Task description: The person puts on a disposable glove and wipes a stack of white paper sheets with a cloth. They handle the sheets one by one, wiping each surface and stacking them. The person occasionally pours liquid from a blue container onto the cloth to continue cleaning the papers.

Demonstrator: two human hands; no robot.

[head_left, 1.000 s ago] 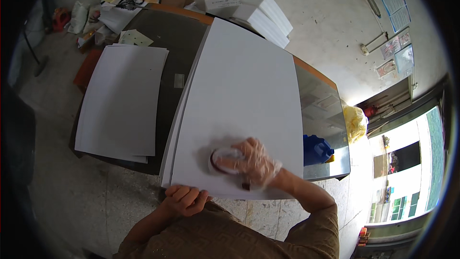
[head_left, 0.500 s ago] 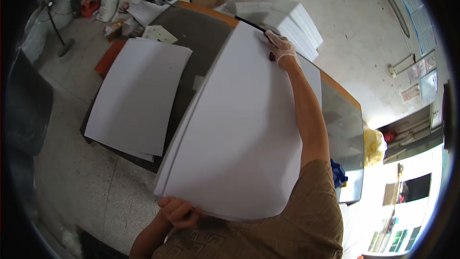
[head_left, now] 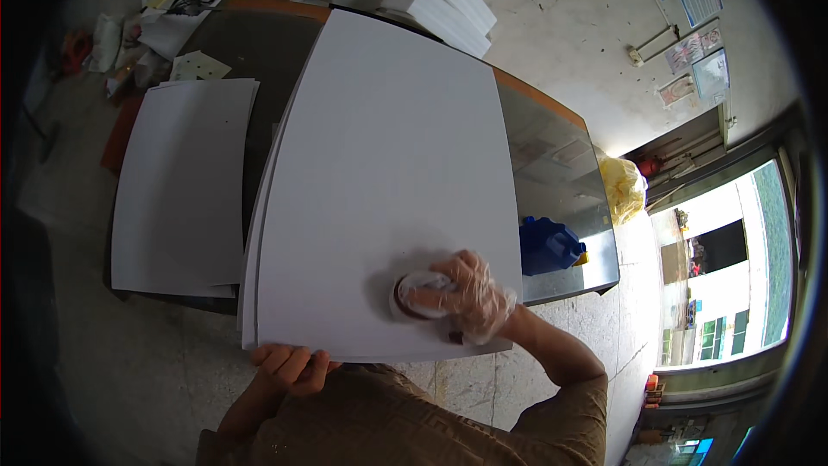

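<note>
A large white sheet (head_left: 388,147) lies on a dark-topped table, with other sheets showing beneath its left edge. My left hand (head_left: 291,368) is bare and closed over the sheets' near left corner. Over the near right part of the top sheet is my right hand (head_left: 466,298), in a loose clear plastic glove. Its fingers curl round a small whitish pad with a brown rim (head_left: 405,295), whose kind I cannot make out. A small dark red bit shows below that hand near the sheet's edge.
A second stack of white sheets (head_left: 185,190) lies on the table at left. At right stands a blue jug (head_left: 549,246) with a yellow cap. White foam-like blocks (head_left: 440,4) sit beyond the far edge. A yellow bag (head_left: 623,190) is past the table's right end.
My right hand has come from the sheet's far edge back to its near right part. My left hand stays at the near left corner. The whole view has shifted.
</note>
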